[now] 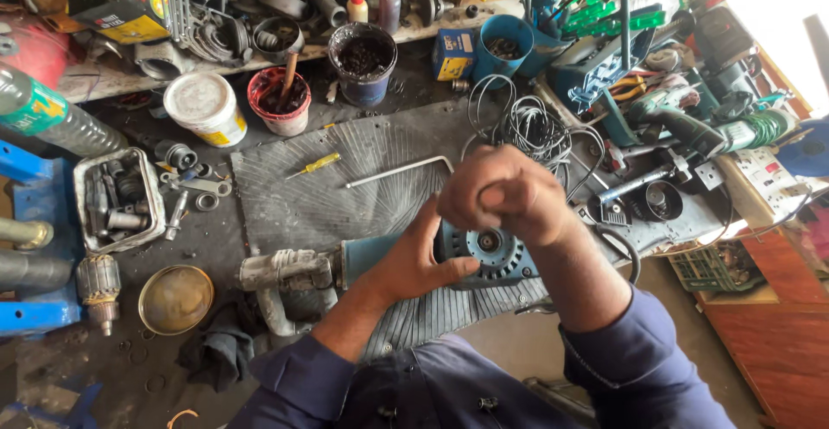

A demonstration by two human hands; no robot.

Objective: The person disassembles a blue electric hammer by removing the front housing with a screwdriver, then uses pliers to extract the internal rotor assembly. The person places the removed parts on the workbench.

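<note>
While my left hand (413, 261) wraps around the blue power tool (484, 256) from the near side, thumb laid across its casing just below the round bearing plate, my right hand (505, 194) sits closed in a fist directly on top of the tool's far end. I cannot tell whether that fist grips anything small, since the knuckles hide whatever lies under them. So the tool lies between my two hands, pressed from below and the left by one and covered from above by the other, resting on the grey ribbed mat (345, 187) at the front of the bench. Its body runs off to my left, where a pale, dirty grey handle section (281, 272) lies on the mat's edge.

Farther out on the mat, well apart from my hands, lie a yellow-handled screwdriver (316, 165) and a bent metal rod (399, 171). A coil of thin wire (527, 127) sits just beyond my right hand. A shallow brass-coloured dish (175, 299) rests off to the left.
</note>
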